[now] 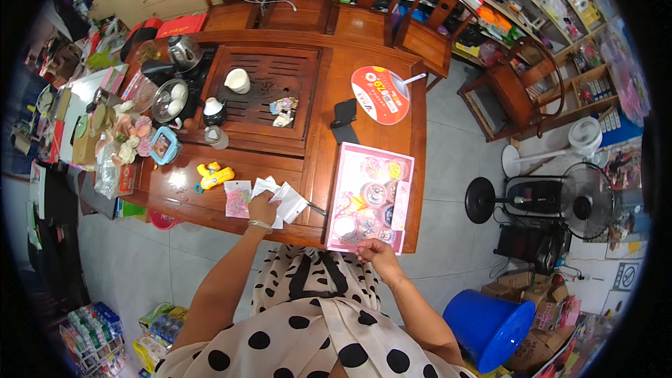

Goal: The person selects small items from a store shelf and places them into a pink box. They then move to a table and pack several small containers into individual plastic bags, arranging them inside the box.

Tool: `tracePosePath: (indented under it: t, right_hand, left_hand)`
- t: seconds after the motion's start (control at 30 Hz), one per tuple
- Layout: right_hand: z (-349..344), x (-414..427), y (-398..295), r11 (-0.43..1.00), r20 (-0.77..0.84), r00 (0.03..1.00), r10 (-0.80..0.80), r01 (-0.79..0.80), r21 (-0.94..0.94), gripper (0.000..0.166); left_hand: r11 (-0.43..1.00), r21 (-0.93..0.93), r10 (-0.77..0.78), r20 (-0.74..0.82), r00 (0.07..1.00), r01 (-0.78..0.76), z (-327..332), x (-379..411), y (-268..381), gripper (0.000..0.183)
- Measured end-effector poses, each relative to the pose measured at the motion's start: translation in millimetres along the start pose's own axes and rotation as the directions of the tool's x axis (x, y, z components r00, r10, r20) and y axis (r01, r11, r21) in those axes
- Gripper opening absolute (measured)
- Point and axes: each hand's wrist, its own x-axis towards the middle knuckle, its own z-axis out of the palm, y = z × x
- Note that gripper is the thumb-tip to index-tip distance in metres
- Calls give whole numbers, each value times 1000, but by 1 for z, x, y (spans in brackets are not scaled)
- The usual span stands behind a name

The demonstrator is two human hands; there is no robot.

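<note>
On the wooden table, my left hand [263, 211] grips a white packet [290, 202] among several flat white packets. Left of it lies a clear packet of pink and multicoloured small pieces [238, 199]. A thin metal tool, perhaps tweezers [316, 209], sits between the packets and a pink tray-like box [335, 189]. Inside the box are several round clear tubs [375, 194] with small decorations and a white round piece [345, 227]. My right hand [380, 259] is at the box's front edge, fingers curled towards the thumb; whether they pinch something small is hidden.
A yellow toy [216, 175] lies behind the clear packet. Further back are a tea tray [262, 115] with a white cup [238, 81], a kettle [185, 52], a black phone-like stand [344, 114] and a red fan [379, 95]. A blue bin [485, 328] stands on the floor at right.
</note>
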Motion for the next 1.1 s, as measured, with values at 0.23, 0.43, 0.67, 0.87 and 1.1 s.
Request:
tracePosePath:
  t: [0.23, 0.43, 0.67, 0.87, 1.1]
  right_hand:
    - [38, -4, -23, 895, -15, 903, -429, 423, -141, 53]
    - [78, -8, -34, 886, -77, 892, -446, 428, -181, 34]
    - [70, -16, -48, 309, 86, 536, -840, 603, -735, 30]
    - [70, -26, -44, 184, 329, 488, -808, 741, -646, 34]
    - [13, 24, -12, 468, -220, 623, -751, 267, -843, 36]
  left_hand:
    - [835, -544, 262, 268, 927, -78, -70, -34, 86, 14]
    - [484, -823, 158, 416, 896, 297, -60, -56, 111, 31]
    - [-59, -765, 81, 637, 767, 641, -52, -94, 161, 37]
    - [136, -792, -92, 588, 804, 595, -24, -85, 139, 26]
    - [178, -849, -187, 468, 864, 498, -33, -73, 114, 36]
